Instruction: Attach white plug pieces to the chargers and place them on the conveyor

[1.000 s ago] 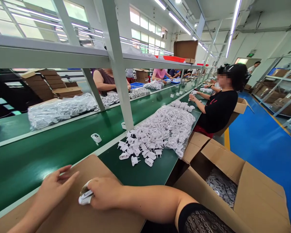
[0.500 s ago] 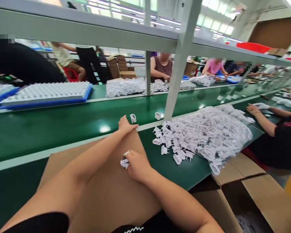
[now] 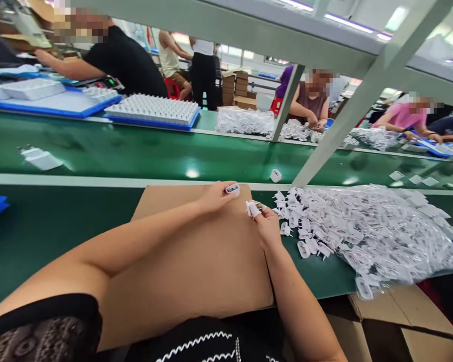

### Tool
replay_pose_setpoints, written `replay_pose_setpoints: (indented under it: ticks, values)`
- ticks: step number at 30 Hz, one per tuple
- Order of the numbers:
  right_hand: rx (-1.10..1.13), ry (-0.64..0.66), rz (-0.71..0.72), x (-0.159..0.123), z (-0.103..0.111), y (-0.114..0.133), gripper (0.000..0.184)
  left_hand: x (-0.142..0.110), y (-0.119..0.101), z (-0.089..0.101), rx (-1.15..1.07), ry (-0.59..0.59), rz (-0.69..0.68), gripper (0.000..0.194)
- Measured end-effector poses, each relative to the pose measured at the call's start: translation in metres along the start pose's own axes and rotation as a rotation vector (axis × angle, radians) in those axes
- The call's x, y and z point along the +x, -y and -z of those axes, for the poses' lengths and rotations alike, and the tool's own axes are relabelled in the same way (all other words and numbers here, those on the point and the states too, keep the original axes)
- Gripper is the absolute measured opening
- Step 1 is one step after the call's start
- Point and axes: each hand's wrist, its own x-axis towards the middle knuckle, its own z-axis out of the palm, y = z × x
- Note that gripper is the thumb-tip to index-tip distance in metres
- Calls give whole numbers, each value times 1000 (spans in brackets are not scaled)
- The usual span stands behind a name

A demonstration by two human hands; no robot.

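Observation:
My left hand (image 3: 217,196) grips a small white oval plastic housing (image 3: 232,189), its open end facing up, above the far part of a brown cardboard sheet (image 3: 189,261). Just to the right, my right hand (image 3: 269,224) pinches a white plug piece (image 3: 253,208) with its pins pointing left. The two parts are a short gap apart. To the right of my right hand lies a heap of loose white plug pieces (image 3: 311,246), spilling from a clear plastic bag (image 3: 392,236).
A green conveyor belt (image 3: 154,161) runs across ahead, carrying a white housing (image 3: 275,175) and a white adapter (image 3: 41,158). A slanted metal post (image 3: 340,120) rises beyond the heap. Blue trays (image 3: 189,125) and co-workers are across the belt. Open cardboard boxes (image 3: 381,306) stand below right.
My left hand has taken a housing from the belt and drawn it back over the cardboard. My right hand has moved up and right with the plug piece. The view has turned left.

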Motion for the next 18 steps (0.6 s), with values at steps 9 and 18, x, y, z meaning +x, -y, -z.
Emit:
replay_pose_setpoints:
  ticks: [9, 18]
  values:
    - [-111, 191, -8, -20, -13, 1, 40, -128, -12, -3, -71, 12, -86, 62]
    - [-848, 384, 710, -38, -31, 18, 25, -119, 0, -3, -206, -52, -147, 21]
